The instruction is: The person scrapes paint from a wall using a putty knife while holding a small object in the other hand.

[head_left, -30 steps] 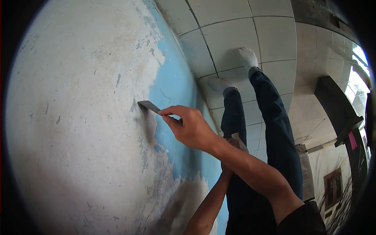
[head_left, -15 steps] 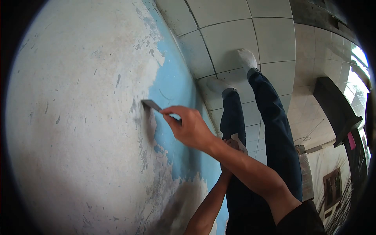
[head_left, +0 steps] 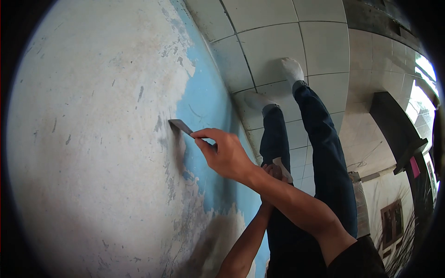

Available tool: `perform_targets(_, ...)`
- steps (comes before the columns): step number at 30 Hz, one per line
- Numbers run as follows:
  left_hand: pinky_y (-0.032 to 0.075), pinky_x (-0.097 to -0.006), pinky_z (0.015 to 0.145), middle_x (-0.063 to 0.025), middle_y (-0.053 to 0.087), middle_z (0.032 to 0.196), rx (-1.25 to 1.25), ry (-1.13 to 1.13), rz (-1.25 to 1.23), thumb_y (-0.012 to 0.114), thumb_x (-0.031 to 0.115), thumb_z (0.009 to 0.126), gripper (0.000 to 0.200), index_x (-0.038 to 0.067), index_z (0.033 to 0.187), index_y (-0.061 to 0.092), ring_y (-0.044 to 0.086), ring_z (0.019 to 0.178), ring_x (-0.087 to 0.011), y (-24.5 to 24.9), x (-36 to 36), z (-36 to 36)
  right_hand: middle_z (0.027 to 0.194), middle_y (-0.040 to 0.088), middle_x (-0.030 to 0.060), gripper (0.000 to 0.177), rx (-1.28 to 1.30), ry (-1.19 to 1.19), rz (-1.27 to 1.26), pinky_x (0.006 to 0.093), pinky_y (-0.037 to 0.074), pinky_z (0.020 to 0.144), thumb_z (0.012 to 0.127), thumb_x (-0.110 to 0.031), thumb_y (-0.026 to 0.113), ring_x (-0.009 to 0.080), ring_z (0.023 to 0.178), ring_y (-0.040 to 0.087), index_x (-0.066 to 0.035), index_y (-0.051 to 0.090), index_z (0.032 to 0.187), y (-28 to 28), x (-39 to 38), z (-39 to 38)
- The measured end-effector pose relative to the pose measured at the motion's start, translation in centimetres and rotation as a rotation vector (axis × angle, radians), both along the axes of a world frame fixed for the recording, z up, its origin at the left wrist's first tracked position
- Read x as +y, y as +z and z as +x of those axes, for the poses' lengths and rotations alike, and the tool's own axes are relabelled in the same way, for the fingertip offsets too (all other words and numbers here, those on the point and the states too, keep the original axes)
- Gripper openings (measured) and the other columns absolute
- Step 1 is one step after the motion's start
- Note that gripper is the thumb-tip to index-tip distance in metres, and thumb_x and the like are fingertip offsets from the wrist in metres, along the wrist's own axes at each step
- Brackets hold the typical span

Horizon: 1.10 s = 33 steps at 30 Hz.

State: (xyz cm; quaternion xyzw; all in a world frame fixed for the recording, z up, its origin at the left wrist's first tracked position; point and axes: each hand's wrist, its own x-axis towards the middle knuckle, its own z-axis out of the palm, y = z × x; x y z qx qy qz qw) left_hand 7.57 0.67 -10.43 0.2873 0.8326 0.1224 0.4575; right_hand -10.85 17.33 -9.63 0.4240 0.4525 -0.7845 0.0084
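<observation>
My right hand [head_left: 227, 150] pinches a putty knife [head_left: 181, 126] by its handle end. The flat grey blade meets the wall, at or very close to the ragged border between blue paint [head_left: 204, 125] and the bare, whitish wall surface [head_left: 102, 139]. Partly behind my right forearm, my left hand [head_left: 274, 172] is closed near my trouser leg. A pale, flat piece [head_left: 283, 169] shows at its fingers; what it is I cannot make out.
Pale floor tiles [head_left: 271, 51] run along the wall's foot. My legs in dark blue trousers [head_left: 331, 153] and white-socked feet [head_left: 292, 69] stand beside the wall. At the right are a dark arched structure [head_left: 394, 125] and a pink item [head_left: 415, 167].
My right hand and the putty knife have shifted slightly right and down. My left hand shows a little more beside the forearm. The paint border looks the same.
</observation>
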Motion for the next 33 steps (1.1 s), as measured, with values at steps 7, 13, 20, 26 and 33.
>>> perform_targets(7, 0.032, -0.0520, 0.112, -0.0243, 0.047, 0.138, -0.020, 0.085, 0.039, 0.066, 0.036, 0.084, 0.067, -0.008, 0.131, 0.047, 0.039, 0.134, -0.0436, -0.1, -0.3, 0.4, 0.096, 0.072, 0.0174, 0.020, 0.006, 0.038, -0.012, 0.0321, 0.051, 0.062, 0.094, -0.009, 0.064, 0.0192, 0.067, 0.065, 0.000, 0.070, 0.111, 0.2, -0.2, 0.7)
perform_targets(13, 0.038, -0.0603, 0.106, -0.0250, 0.055, 0.120, 0.087, 0.098, 0.250, 0.064, 0.023, 0.079, 0.042, -0.003, 0.112, 0.057, 0.053, 0.115, -0.0425, 0.7, 2.6, -1.3, 0.092, 0.072, 0.0170, 0.020, 0.028, 0.040, -0.039, 0.0303, 0.051, 0.060, 0.095, -0.009, 0.064, 0.0181, 0.065, 0.064, 0.000, 0.069, 0.111, 1.2, 0.2, 1.1)
perform_targets(20, 0.037, -0.0578, 0.108, -0.0248, 0.055, 0.120, 0.034, 0.157, 0.132, 0.063, 0.023, 0.083, 0.043, -0.002, 0.118, 0.058, 0.052, 0.116, -0.0427, 0.5, 2.2, -0.8, 0.092, 0.072, 0.0171, 0.020, 0.032, 0.043, -0.026, 0.0310, 0.050, 0.059, 0.095, -0.008, 0.063, 0.0184, 0.064, 0.063, 0.000, 0.069, 0.112, 0.4, 0.5, 0.5)
perform_targets(26, 0.032, -0.0530, 0.112, -0.0270, 0.047, 0.137, -0.016, 0.061, 0.017, 0.065, 0.032, 0.087, 0.062, -0.006, 0.132, 0.049, 0.040, 0.133, -0.0432, 0.1, -0.2, 0.7, 0.093, 0.072, 0.0170, 0.020, 0.004, 0.010, -0.010, 0.0329, 0.051, 0.062, 0.095, -0.008, 0.063, 0.0200, 0.067, 0.065, 0.001, 0.069, 0.111, -0.5, 0.2, -0.1)
perform_targets(33, 0.032, -0.0532, 0.112, -0.0279, 0.046, 0.137, 0.016, -0.001, 0.055, 0.064, 0.033, 0.087, 0.063, -0.006, 0.133, 0.047, 0.039, 0.133, -0.0445, -0.6, -1.2, 1.2, 0.090, 0.072, 0.0165, 0.019, 0.019, -0.031, 0.019, 0.0339, 0.052, 0.062, 0.095, -0.009, 0.063, 0.0195, 0.065, 0.063, 0.001, 0.069, 0.110, -0.5, 0.3, -0.1)
